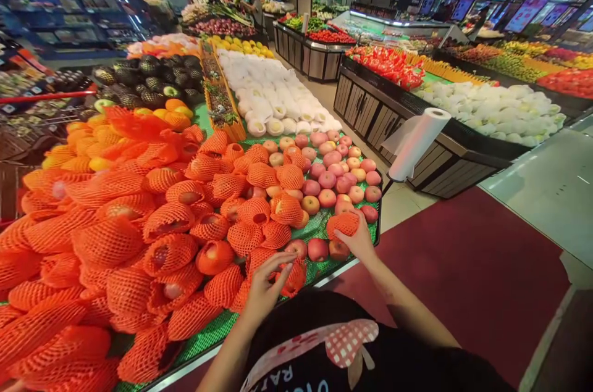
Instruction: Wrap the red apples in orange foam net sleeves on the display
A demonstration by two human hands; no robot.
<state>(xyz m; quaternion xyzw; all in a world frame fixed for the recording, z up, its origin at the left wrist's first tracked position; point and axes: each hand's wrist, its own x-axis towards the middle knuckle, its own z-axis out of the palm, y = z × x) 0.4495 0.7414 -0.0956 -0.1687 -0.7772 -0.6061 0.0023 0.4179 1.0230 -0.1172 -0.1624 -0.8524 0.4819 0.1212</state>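
Note:
In my right hand [362, 240] is an apple in an orange foam net [341, 226], held above the green mat near the stand's right corner. My fingers wrap its far side and the thumb lies along its near side. My left hand [269, 286] hovers at the front edge, its thumb and fingers apart and curved. Just beyond its fingertips sits another netted apple [294, 279]; whether they touch it I cannot tell. Between my hands lie bare red apples [318, 249]. Rows of bare apples [327, 179] fill the right corner behind.
Orange-netted fruit [111, 244] is heaped across the left. White-wrapped fruit [273, 92], dark green melons [148, 80] and a planter [220, 95] stand behind. A plastic bag roll [419, 144] rises beyond the right corner. The stand's metal edge [336, 273] runs before me.

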